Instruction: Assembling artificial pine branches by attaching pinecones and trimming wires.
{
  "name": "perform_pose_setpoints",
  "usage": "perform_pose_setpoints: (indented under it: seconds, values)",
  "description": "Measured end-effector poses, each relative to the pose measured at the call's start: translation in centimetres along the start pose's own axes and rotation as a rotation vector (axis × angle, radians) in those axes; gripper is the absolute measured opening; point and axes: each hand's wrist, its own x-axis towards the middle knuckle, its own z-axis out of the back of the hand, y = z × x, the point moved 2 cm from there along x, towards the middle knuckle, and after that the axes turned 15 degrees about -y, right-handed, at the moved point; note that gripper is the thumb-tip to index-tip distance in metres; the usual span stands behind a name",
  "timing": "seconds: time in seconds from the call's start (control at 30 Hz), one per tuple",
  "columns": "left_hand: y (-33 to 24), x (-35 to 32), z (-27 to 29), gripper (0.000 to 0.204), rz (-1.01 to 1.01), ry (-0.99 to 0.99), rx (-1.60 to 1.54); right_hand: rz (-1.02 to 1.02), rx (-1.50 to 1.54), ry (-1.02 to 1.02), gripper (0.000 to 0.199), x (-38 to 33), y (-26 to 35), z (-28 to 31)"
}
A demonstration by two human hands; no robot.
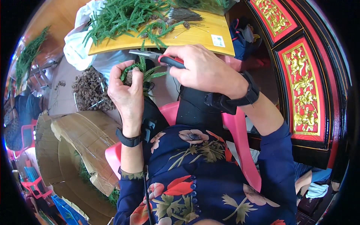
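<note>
Pliers with red-and-black handles (166, 59) are lying crosswise in the grip of the right hand (204, 70), which is wrapped around the handles. Their grey metal jaws are pointing leftward over the upper part of a green feathery plant sprig (143, 68); whether they are touching it, one cannot tell. The left hand (126, 93) is nearer to the sprig, its grip narrowed on it between thumb and forefinger from the left side. The sprig's long axis is running away from the person, some fronds splaying rightward below the pliers. The left forefinger's tip is sitting just under the jaws, crowding that space. Beyond the sprig, a yellow wooden tabletop (212, 32) is carrying heaped green foliage (120, 18), small brown cones (186, 24) and thin dark stems (185, 15). Left of the sprig, a brown curly pile (91, 90) is resting lower down.
</note>
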Motion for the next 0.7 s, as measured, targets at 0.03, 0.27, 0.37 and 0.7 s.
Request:
perform_pose_setpoints:
  seconds: [0.03, 0.27, 0.37, 0.7]
  values:
    - [0.0, 0.1, 0.0, 0.015, -0.076, -0.023, 0.057, 0.035, 0.050, 0.002, 0.028, -0.2, 0.4, 0.0]
    - [-1.1, -0.1, 0.0, 0.014, 0.100, 0.008, -0.125, -0.006, 0.060, 0.078, 0.028, -1.0, -0.7, -2.0]
    - [-1.3, -0.2, 0.0, 0.013, 0.171, 0.032, -0.171, -0.083, 0.049, 0.140, 0.029, -0.8, -1.2, -2.2]
    - [-1.9, -0.6, -0.2, 0.014, 0.262, 0.109, -0.249, -0.148, 0.114, 0.403, 0.035, 0.3, -1.6, -0.8]
